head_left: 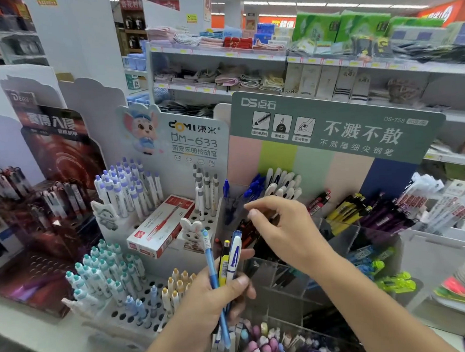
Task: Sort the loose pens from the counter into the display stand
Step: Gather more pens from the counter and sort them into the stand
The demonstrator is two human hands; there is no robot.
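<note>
Three loose pens (pixel 225 260) bunched together, nearly upright, tips down, tops fanning out toward 12 o'clock: a slim light-blue pen (pixel 211 261) leaning slightly to 11 o'clock, a yellow-and-black pen (pixel 223 262) with a barcode label in the middle, a white pen with blue cap (pixel 234 253) at 1 o'clock of it. Behind, at 12 o'clock, the display stand (pixel 333 148): green header with white print, pastel back panels, clear compartments filled with blue, white, red, yellow and purple pens.
</note>
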